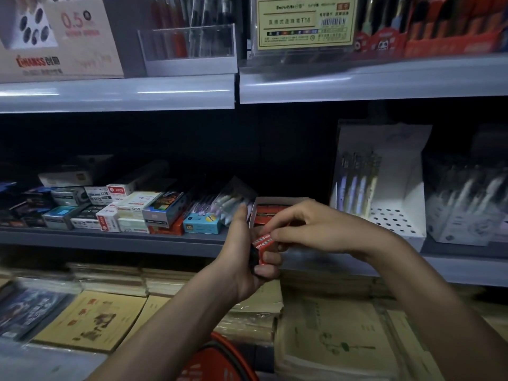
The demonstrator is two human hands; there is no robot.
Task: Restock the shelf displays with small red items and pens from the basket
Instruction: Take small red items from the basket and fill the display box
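Observation:
My left hand (242,259) grips a stack of small red boxes (261,251) in front of the middle shelf. My right hand (308,229) pinches the top red box of that stack at its upper end. Just behind my hands an open carton (270,209) on the shelf holds more small red boxes. A red basket (217,361) shows at the bottom edge, below my left forearm. Pens stand in a white display box (384,188) to the right.
Small stationery boxes (132,210) crowd the middle shelf on the left. The grey shelf edge (110,240) runs across. Stacked notebooks (90,320) lie on the lowest level. The upper shelf (118,94) carries pen displays and a yellow product label (305,23).

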